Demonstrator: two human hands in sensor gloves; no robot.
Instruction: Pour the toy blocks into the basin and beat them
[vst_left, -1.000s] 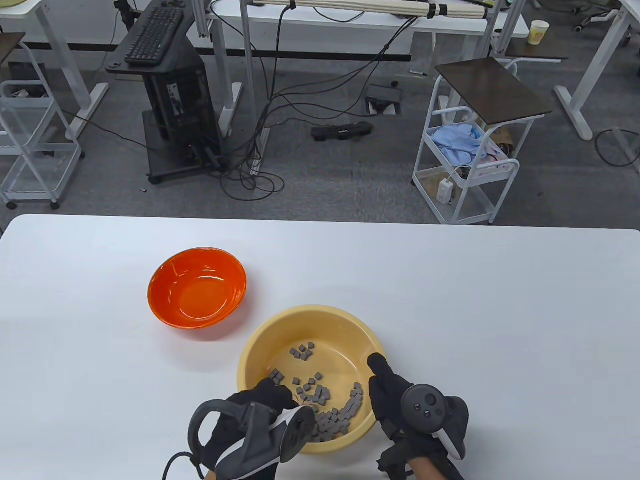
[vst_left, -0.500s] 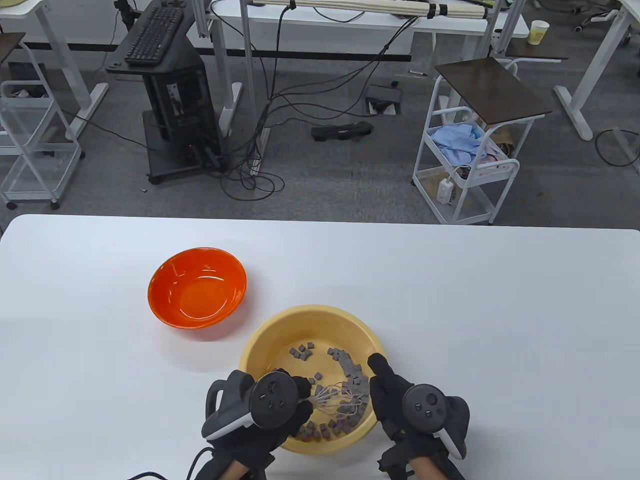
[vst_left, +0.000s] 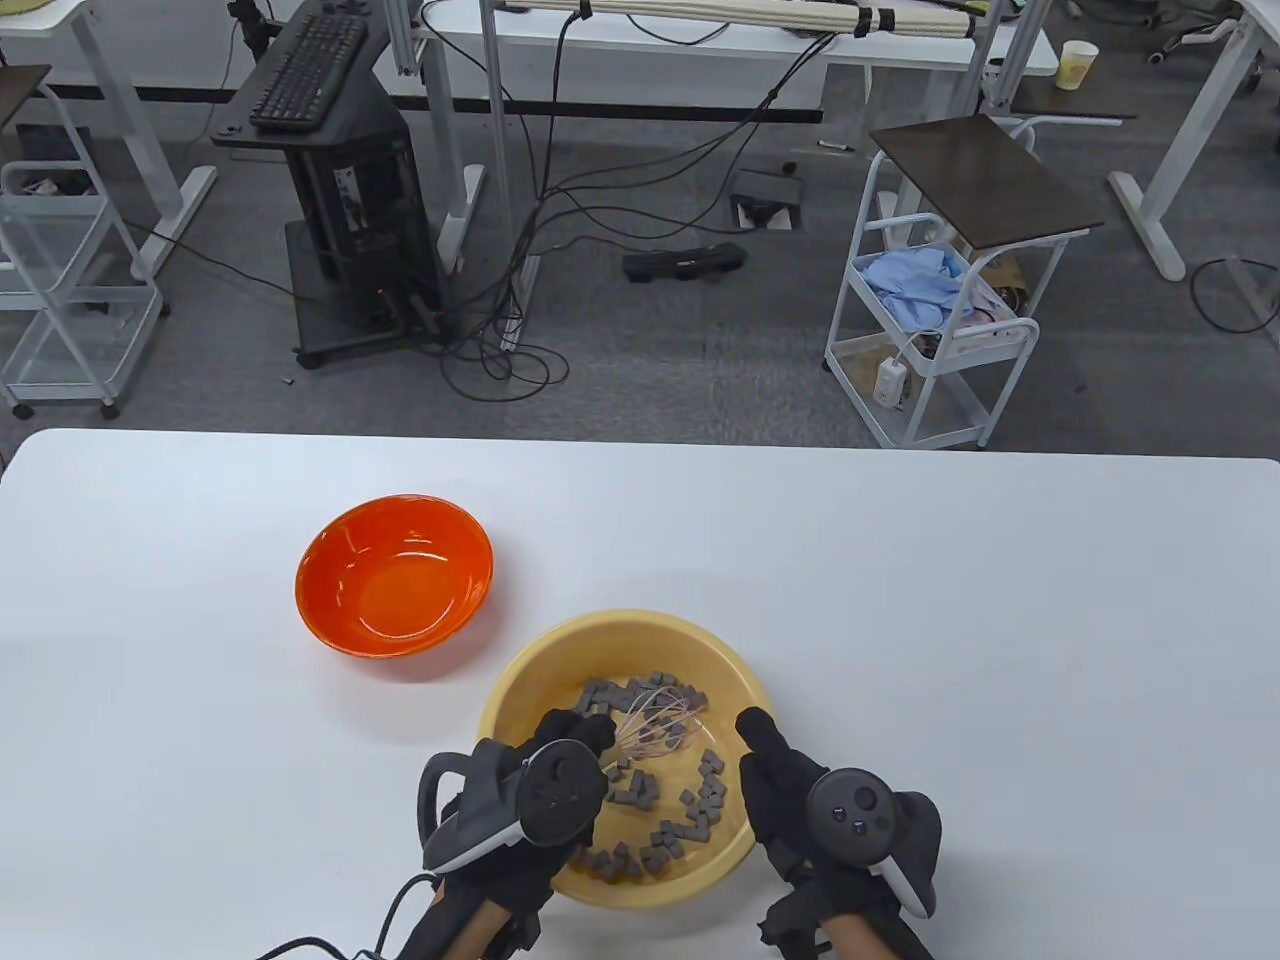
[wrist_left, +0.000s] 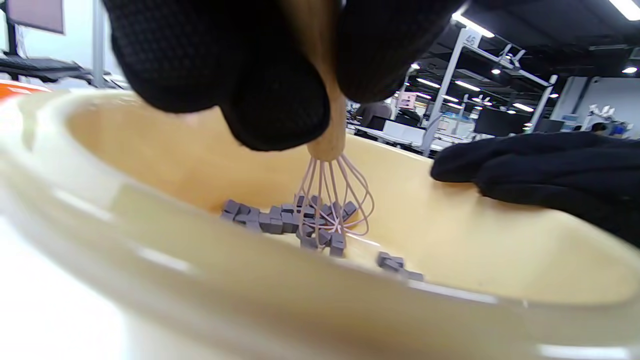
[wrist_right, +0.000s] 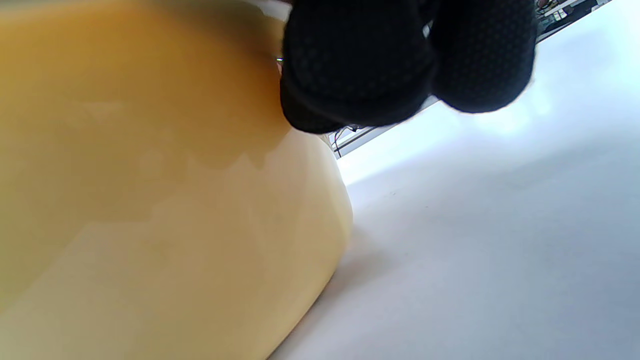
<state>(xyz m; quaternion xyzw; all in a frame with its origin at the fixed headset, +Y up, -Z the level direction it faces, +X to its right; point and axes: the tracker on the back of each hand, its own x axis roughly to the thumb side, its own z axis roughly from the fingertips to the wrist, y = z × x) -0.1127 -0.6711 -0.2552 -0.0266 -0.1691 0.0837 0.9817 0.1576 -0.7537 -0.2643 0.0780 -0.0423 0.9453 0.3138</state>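
A yellow basin (vst_left: 520, 690) (wrist_left: 150, 160) (wrist_right: 150, 200) stands near the table's front edge with several small grey toy blocks (vst_left: 690, 800) (wrist_left: 280, 220) scattered inside. My left hand (vst_left: 560, 760) (wrist_left: 280, 100) grips the wooden handle of a pink whisk (vst_left: 655, 725) (wrist_left: 335, 205), whose wires sit among the blocks at the basin's far side. My right hand (vst_left: 775, 775) (wrist_right: 400, 65) holds the basin's right rim, thumb over the edge and fingers on the outer wall. An empty orange bowl (vst_left: 395, 575) sits to the upper left.
The white table (vst_left: 1000, 620) stretches wide to the right and behind the basin. Beyond its far edge are a white cart (vst_left: 940, 310), desks and floor cables.
The left hand has swept the whisk from the basin's near right side to its far side, pushing blocks along. The right hand and basin have stayed put.
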